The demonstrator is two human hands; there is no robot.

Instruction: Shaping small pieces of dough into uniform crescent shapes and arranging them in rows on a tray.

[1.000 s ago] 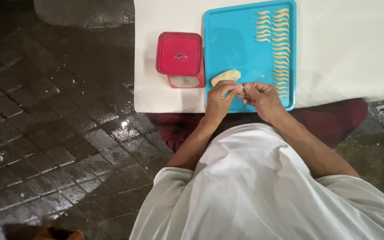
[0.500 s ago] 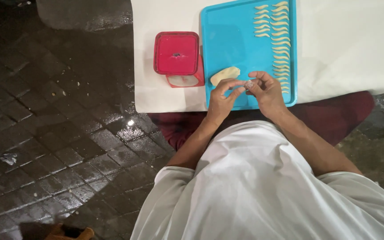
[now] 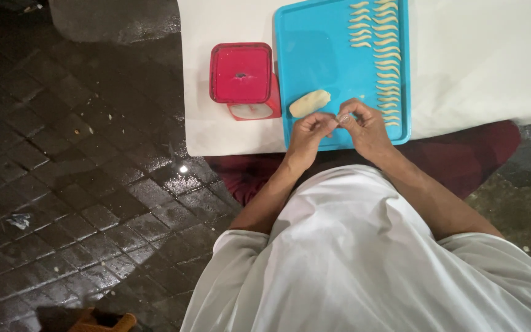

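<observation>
My left hand [image 3: 310, 131] and my right hand [image 3: 367, 126] meet fingertip to fingertip over the near edge of a blue tray [image 3: 318, 52]. Between the fingers both hands pinch a small piece of pale dough [image 3: 343, 117]. A larger oval lump of dough [image 3: 309, 102] lies on the tray just beyond my left hand. Several thin shaped dough pieces [image 3: 385, 58] are laid in rows along the tray's right side.
The tray rests on a white table [image 3: 480, 55]. A red square container with its lid [image 3: 243, 79] stands left of the tray. Wet dark paving [image 3: 75, 160] covers the ground to the left. My white shirt [image 3: 364, 258] fills the lower view.
Both hands stay together at the tray's near edge, fingers shifting slightly on the small dough piece. The camera view has drifted a little.
</observation>
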